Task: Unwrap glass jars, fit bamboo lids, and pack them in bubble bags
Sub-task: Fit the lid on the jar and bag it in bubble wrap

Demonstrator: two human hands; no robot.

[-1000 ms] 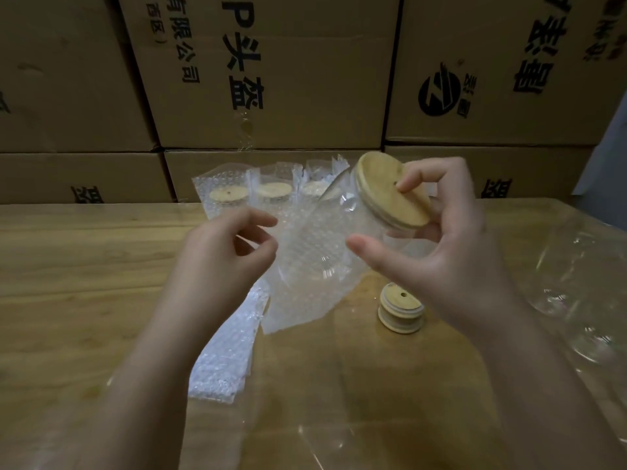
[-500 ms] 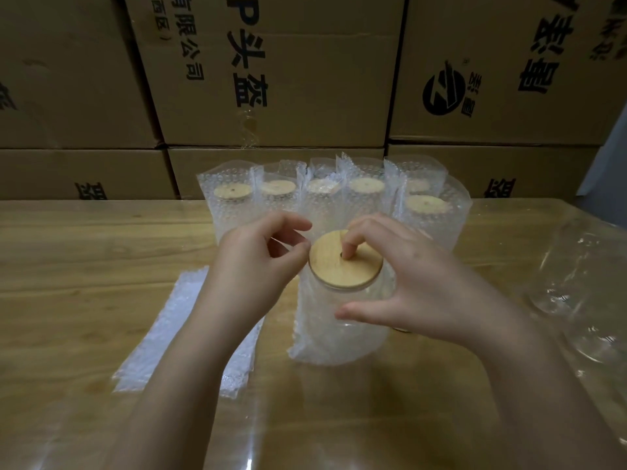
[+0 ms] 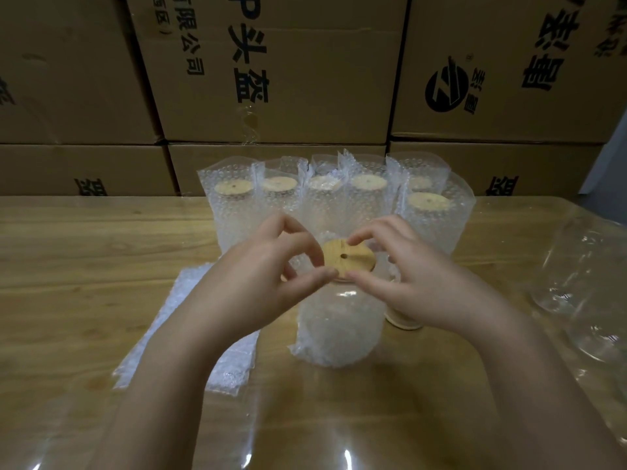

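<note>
A glass jar in a bubble bag [image 3: 339,329] stands upright on the wooden table [image 3: 84,266], just in front of me. Its round bamboo lid [image 3: 351,257], with a small hole in the middle, shows at the bag's open top. My left hand [image 3: 258,283] pinches the bag's mouth on the left side, between thumb and fingers. On the right side my right hand [image 3: 424,283] pinches the mouth the same way, index finger and thumb at the lid's edge.
Several packed jars in bubble bags [image 3: 234,212] stand in a row behind. Flat bubble bags [image 3: 183,320] lie at the left. Spare bamboo lids [image 3: 403,322] peek out under my right hand. Clear-wrapped glass jars [image 3: 583,283] lie at the right. Cardboard boxes [image 3: 271,79] wall the back.
The bagged jar went from tilted in the air to standing on the table. My right fingers left the lid's top, and both hands now pinch the bag's mouth.
</note>
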